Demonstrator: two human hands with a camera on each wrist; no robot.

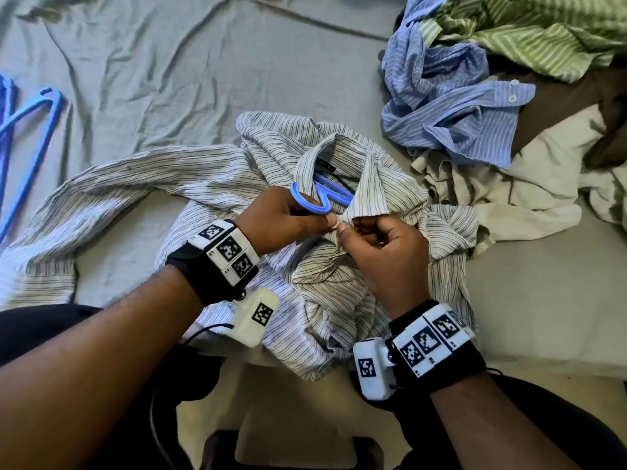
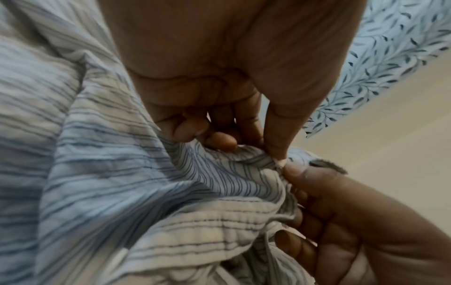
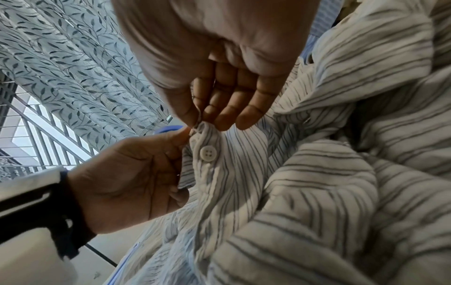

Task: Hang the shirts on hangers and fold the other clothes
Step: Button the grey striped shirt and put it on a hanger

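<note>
A white shirt with thin dark stripes [image 1: 210, 184] lies crumpled on the bed, one sleeve stretched out to the left. A blue hanger [image 1: 325, 195] sits inside its collar, and the hook curves out just above my left hand's knuckles. My left hand [image 1: 330, 224] and right hand [image 1: 343, 229] meet thumb to thumb at the front opening just below the collar. Each pinches one edge of the shirt's placket [image 3: 202, 133]. A white button [image 3: 208, 153] shows just below the pinch. From the left wrist, my left hand [image 2: 258, 152] grips the fabric edge against the right thumb [image 2: 300, 173].
Several spare blue hangers [image 1: 30, 130] lie at the bed's left edge. At the right is a heap: a blue striped shirt [image 1: 458, 113], a green striped garment [image 1: 526, 32], a cream garment [image 1: 529, 195] and a brown one [image 1: 559, 106]. The grey sheet [image 1: 169, 62] is wrinkled.
</note>
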